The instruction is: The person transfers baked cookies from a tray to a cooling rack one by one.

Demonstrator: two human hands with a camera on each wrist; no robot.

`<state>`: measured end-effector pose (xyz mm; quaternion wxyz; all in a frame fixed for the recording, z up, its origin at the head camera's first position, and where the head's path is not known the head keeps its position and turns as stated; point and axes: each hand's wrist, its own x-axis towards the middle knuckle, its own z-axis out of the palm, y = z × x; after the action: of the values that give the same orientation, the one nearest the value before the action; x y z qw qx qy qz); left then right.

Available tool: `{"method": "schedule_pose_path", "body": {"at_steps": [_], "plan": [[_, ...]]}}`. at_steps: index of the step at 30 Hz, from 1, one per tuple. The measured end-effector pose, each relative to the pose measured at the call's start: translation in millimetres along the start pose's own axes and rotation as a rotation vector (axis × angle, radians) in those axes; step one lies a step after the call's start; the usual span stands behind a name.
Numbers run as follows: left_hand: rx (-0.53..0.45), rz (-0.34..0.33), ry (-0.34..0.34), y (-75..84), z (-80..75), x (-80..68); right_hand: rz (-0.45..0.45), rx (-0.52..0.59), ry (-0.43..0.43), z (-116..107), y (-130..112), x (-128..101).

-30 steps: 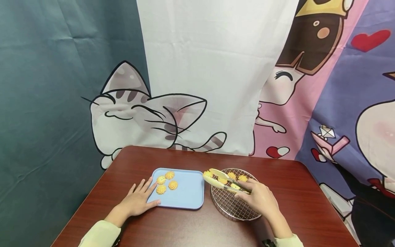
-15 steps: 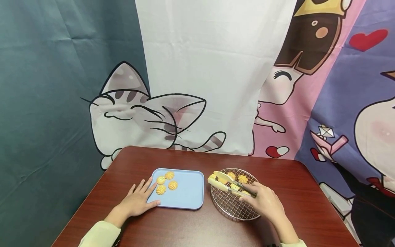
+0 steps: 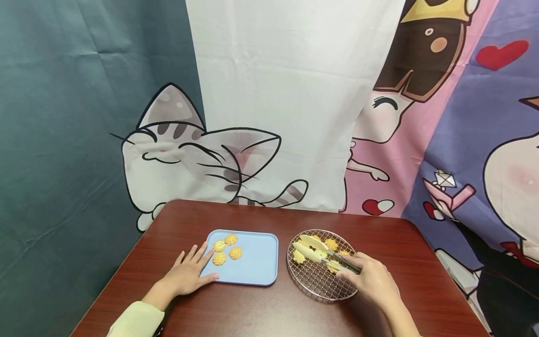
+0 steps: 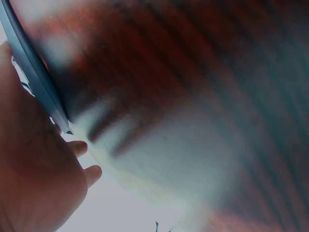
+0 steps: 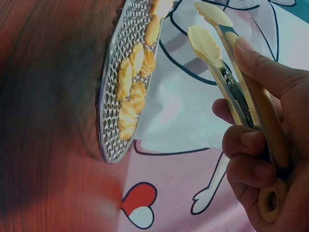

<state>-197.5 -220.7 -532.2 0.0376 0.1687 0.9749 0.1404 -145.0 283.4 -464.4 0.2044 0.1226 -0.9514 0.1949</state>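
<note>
the right hand is wrapped round the handles of a pair of tongs, fingers curled and thumb along the top arm, holding them low over the round wire rack at the right of the desk. the pale tips of the tongs stand apart with nothing between them; in the right wrist view the gap shows plainly, so they look poised to close on one of the rack cookies beneath. several cookies lie in a loose cluster on the far half of the mesh, which keeps them lifted off the wood.

the left hand lies flat, fingers straight and spread, with its fingertips on the near left corner of the blue tray, thumb along the front edge. i'd judge it is there to keep the tray from sliding. four tray cookies sit close together in the tray's far left part, leaving the rest of it free. tray and rack sit just beside each other.
</note>
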Motion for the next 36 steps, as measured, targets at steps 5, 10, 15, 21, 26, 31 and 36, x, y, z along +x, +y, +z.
{"method": "schedule_pose_path", "body": {"at_steps": [5,10,15,21,26,31,36], "plan": [[0.002,0.008,0.011,-2.8,3.4,0.7,0.011,-0.008,-0.014,-3,3,0],[0.008,-0.005,0.003,-1.5,1.3,0.1,0.022,-0.002,-0.047,-2,3,-1],[0.024,-0.025,-0.013,1.0,-2.7,-0.7,0.006,0.021,-0.043,2,-2,1],[0.010,-0.023,-0.019,3.2,-6.0,-1.0,0.000,0.039,-0.065,9,-14,9],[-0.001,-0.011,-0.011,2.3,-3.7,-0.9,0.002,0.043,-0.096,17,-24,16],[0.004,-0.008,-0.007,1.8,-3.2,-1.3,-0.004,0.049,-0.117,25,-34,23],[0.012,-0.015,-0.019,1.3,-3.9,-1.2,-0.033,0.085,-0.123,33,-45,30]]}}
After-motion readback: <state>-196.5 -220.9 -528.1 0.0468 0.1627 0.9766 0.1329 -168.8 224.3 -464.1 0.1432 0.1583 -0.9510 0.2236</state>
